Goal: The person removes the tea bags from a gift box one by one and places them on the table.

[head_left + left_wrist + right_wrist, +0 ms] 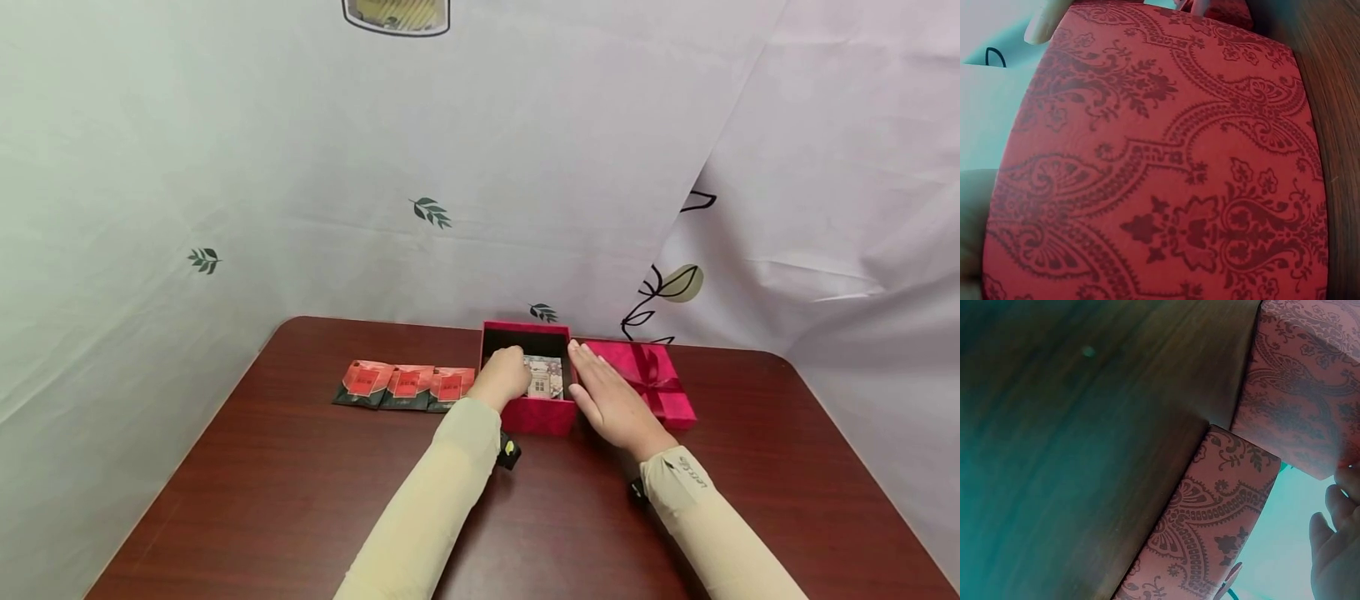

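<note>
Three sachets lay in a row at 9 o'clock of the patterned red box, each bearing dark characters on a red panel, too small to read. The printed packet inside the box also carried lettering I could not make out, as did the right sleeve's cuff. The box stood open-topped near the table's back edge, at 12 o'clock; a long stretch of wood ran from its front wall toward 6. The ribboned lid sat close beside it at 3 o'clock. Left hand: fingers curled over the box's interior, tips hidden; whether they held anything, I could not tell. Right hand: fingers extended, thumb apart, resting along the box's 3 o'clock wall, gripping nothing.
</note>
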Action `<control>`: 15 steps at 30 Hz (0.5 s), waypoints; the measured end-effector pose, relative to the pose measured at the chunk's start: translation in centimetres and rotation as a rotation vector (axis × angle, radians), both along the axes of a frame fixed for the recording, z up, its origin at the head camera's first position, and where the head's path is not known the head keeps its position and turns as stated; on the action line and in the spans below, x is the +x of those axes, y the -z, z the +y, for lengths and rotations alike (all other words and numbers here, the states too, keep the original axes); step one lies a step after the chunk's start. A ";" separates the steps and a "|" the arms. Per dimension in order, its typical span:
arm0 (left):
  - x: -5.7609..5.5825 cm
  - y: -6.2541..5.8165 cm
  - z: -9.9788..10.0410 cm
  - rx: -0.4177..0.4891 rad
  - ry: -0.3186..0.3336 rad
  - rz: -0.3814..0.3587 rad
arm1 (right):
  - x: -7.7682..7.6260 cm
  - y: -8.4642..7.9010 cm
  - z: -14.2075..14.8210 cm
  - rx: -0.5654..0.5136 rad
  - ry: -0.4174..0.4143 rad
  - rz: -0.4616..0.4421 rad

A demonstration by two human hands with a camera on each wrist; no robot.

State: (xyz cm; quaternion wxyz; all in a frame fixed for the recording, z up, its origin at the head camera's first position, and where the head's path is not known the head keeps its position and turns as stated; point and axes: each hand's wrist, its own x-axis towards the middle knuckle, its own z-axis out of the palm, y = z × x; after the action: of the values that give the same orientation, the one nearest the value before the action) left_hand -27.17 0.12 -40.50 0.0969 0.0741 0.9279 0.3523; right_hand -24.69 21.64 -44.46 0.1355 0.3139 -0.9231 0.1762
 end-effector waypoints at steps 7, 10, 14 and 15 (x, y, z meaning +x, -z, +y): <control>0.0 0.3 0.0 0.027 -0.003 -0.021 | 0.1 -0.1 0.0 0.010 0.012 -0.029; 0.0 0.4 0.0 0.036 0.005 -0.042 | 0.2 -0.1 0.0 0.012 0.016 -0.033; -0.2 0.4 0.0 0.027 0.019 -0.053 | 0.2 -0.2 -0.1 0.011 0.016 -0.029; -0.2 0.3 0.0 0.024 0.023 -0.052 | 0.2 -0.3 -0.1 0.012 0.018 -0.028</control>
State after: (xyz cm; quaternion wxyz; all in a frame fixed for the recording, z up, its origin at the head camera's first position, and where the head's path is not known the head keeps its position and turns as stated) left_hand -27.39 0.12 -40.83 0.1241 0.0767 0.9199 0.3639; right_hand -24.46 21.58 -44.19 0.1221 0.3038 -0.9287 0.1740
